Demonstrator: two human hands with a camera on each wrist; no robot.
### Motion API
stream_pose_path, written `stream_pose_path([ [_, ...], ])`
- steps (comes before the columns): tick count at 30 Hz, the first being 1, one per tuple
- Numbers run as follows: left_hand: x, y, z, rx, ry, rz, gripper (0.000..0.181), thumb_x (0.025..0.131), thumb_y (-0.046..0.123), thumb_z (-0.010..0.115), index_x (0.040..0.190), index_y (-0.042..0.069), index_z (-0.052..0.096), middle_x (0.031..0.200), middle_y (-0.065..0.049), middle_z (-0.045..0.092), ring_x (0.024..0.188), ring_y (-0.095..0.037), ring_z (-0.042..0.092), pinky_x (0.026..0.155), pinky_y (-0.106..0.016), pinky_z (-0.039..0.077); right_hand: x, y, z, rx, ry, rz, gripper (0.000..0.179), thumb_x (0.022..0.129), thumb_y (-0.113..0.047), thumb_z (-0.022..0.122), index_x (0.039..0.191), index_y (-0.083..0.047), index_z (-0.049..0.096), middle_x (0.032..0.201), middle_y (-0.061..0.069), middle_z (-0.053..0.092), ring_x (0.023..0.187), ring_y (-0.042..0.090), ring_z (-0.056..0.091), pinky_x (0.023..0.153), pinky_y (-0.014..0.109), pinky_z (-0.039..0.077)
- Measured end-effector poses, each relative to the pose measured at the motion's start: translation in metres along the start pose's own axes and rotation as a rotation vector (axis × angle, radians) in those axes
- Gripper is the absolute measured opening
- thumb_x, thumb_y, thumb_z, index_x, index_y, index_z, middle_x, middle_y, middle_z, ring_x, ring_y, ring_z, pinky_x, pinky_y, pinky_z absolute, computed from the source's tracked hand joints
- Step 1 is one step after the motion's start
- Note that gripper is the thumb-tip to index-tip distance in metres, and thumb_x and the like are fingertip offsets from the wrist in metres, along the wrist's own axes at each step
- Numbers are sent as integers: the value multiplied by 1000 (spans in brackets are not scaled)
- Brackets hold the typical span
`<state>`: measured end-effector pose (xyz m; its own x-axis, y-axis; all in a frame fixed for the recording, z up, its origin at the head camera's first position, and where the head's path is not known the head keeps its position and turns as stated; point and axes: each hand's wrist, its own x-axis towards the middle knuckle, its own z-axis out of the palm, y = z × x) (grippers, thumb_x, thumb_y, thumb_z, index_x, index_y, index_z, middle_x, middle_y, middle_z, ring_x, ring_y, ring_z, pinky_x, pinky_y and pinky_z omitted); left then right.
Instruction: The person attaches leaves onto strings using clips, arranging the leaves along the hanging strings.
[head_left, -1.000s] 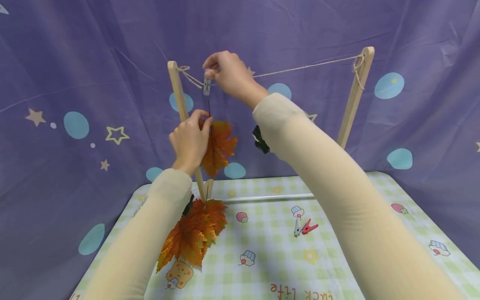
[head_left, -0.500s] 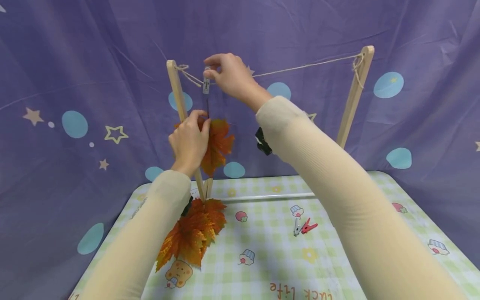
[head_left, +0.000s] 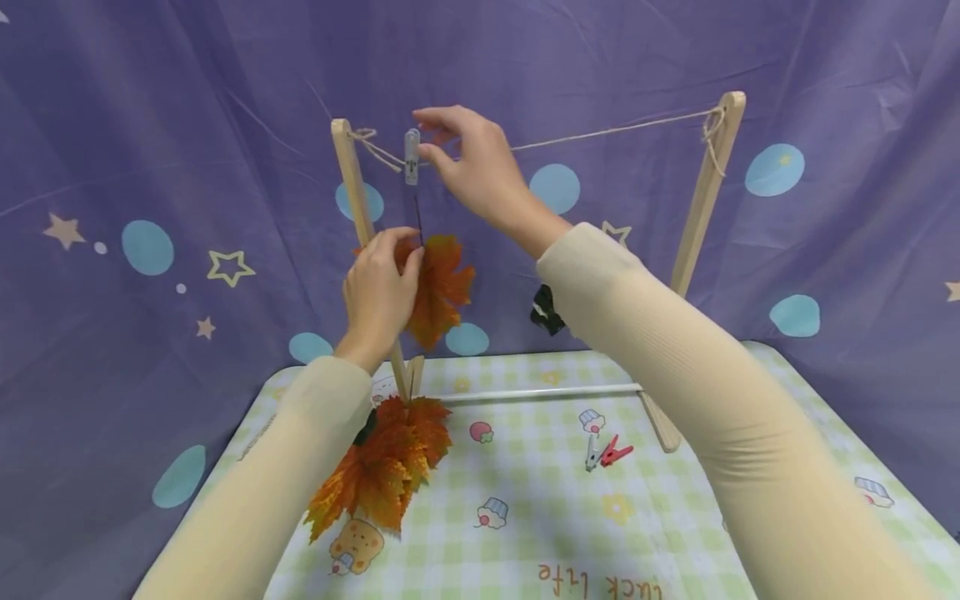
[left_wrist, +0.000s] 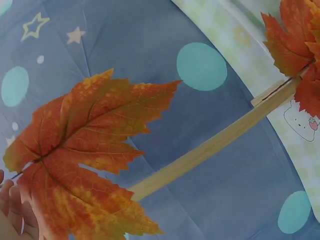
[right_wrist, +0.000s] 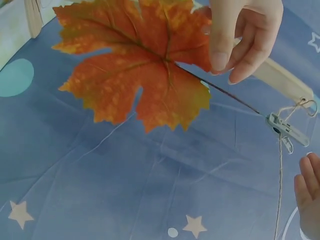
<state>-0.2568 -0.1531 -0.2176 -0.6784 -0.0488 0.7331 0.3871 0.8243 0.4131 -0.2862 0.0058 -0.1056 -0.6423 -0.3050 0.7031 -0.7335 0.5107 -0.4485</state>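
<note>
A pale grey clothespin (head_left: 412,158) is clipped on the twine (right_wrist: 280,185) near the left post, and the stem of an orange maple leaf (head_left: 438,292) hangs from its jaws. My right hand (head_left: 483,162) is just right of the clothespin, thumb and fingers spread, apart from it in the right wrist view. My left hand (head_left: 380,287) is beside the leaf stem, its thumb and forefinger parted; the right wrist view shows the stem (right_wrist: 225,92) passing outside the fingers. The left wrist view shows the leaf (left_wrist: 85,150) close up, with left fingertips (left_wrist: 17,210) at the corner.
Two wooden posts, left (head_left: 352,179) and right (head_left: 708,196), hold the twine. More maple leaves (head_left: 386,467) lie at the left post's foot. A grey clothespin (head_left: 592,452) and a red clothespin (head_left: 617,451) lie on the checked tablecloth (head_left: 540,483). A white rod (head_left: 540,392) runs between the posts' bases.
My right hand has let go of the clothespin and drawn slightly right, its fingers spreading. My left thumb and forefinger have parted at the stem. The leaf stays hanging.
</note>
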Motion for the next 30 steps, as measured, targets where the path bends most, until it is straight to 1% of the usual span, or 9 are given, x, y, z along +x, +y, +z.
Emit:
stream_pose_path([
  [5, -10, 4, -4, -35, -38, 28, 26, 98, 24, 64, 121, 12, 67, 114, -6, 69, 90, -28, 65, 76, -48, 49, -18, 5, -5, 98, 32, -59, 36, 98, -14, 63, 133, -6, 62, 124, 4, 65, 111, 11, 59, 92, 17, 43],
  [8, -16, 5, -7, -45, -62, 39, 26, 99, 25, 64, 121, 12, 67, 115, -5, 69, 95, -28, 64, 79, -48, 49, -30, 9, -8, 139, 48, -111, 35, 97, -11, 65, 131, -3, 63, 122, 7, 67, 107, 14, 62, 105, 18, 34],
  [11, -22, 4, -11, -57, -73, 56, 25, 99, 25, 64, 119, 11, 67, 114, -5, 69, 97, -28, 64, 82, -47, 48, -44, 14, -13, 163, 49, -131, 35, 96, -11, 66, 130, -2, 64, 121, 8, 68, 105, 16, 64, 105, 21, 36],
  [12, -24, 2, -12, -60, -73, 61, 25, 99, 25, 64, 119, 11, 68, 113, -5, 70, 96, -28, 63, 82, -47, 48, -49, 16, -14, 165, 45, -130, 35, 95, -11, 67, 130, -2, 64, 121, 8, 68, 104, 16, 65, 105, 22, 37],
  [15, -31, -3, -14, -70, -74, 71, 23, 98, 23, 65, 117, 10, 68, 112, -5, 70, 95, -27, 63, 81, -46, 48, -66, 22, -18, 179, 33, -102, 35, 95, -12, 67, 129, -4, 64, 121, 6, 68, 102, 17, 65, 90, 26, 49],
  [17, -37, -6, -16, -73, -85, 66, 23, 98, 24, 66, 116, 11, 68, 112, -5, 70, 91, -27, 63, 78, -45, 48, -77, 26, -20, 190, 37, -98, 34, 95, -12, 68, 128, -4, 65, 120, 6, 68, 101, 17, 65, 89, 28, 49],
  [20, -46, -12, -20, -79, -119, 52, 23, 98, 24, 66, 116, 11, 68, 110, -4, 70, 85, -24, 61, 74, -43, 47, -94, 31, -24, 205, 39, -81, 33, 95, -11, 68, 127, -6, 67, 119, 5, 69, 99, 18, 65, 89, 31, 49],
  [26, -67, -27, -30, -76, -209, 7, 22, 99, 24, 64, 117, 12, 68, 102, -2, 68, 78, -18, 56, 60, -36, 39, -128, 38, -34, 256, 24, -56, 32, 94, -10, 69, 126, -8, 67, 120, 2, 68, 98, 17, 65, 88, 35, 49],
  [30, -79, -36, -35, -64, -271, -25, 23, 98, 25, 64, 116, 11, 68, 103, -3, 67, 73, -18, 53, 52, -34, 38, -148, 42, -42, 248, 15, -29, 31, 94, -10, 69, 125, -9, 68, 119, 1, 69, 97, 19, 65, 86, 35, 49],
])
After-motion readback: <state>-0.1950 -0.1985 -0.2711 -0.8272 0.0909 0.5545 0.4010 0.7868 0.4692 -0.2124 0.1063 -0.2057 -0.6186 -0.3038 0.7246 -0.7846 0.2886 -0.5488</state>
